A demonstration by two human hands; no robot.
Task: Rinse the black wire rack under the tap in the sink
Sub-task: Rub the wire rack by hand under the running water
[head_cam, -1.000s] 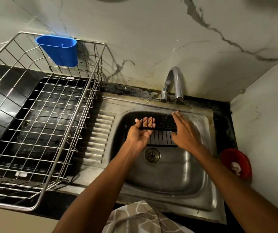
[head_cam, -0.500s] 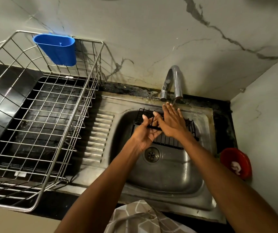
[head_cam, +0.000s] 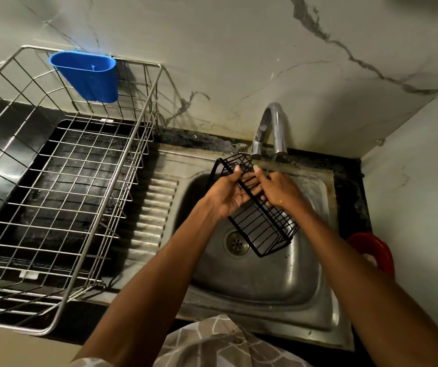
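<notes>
One black wire rack (head_cam: 255, 207) is held above the basin of one steel sink (head_cam: 316, 308), tilted so that its far end rises toward the one tap (head_cam: 272, 128) and its near end hangs over the one drain (head_cam: 237, 242). Two hands hold it. The left hand (head_cam: 228, 194) supports the rack from its left side, palm turned up, with the fingers curled around the long upper wire and the thumb tip resting on top of that wire. The right hand (head_cam: 281, 190) grips from the right side, back of the hand uppermost, fingers folded down into the rack between its wires (their tips are hidden by the wires and cannot be told). A thin stream of water (head_cam: 271, 164) falls from the tap spout and meets the right hand near its knuckles; drops show on the back of that hand.

To the left of the sink stands one steel dish basket (head_cam: 61, 181), resting on the black counter beside the ribbed drainboard. One blue plastic holder (head_cam: 88, 75) hangs on the basket's rear rim. One red round object (head_cam: 374, 252) lies on the counter to the right of the sink, partly hidden behind the right forearm.
</notes>
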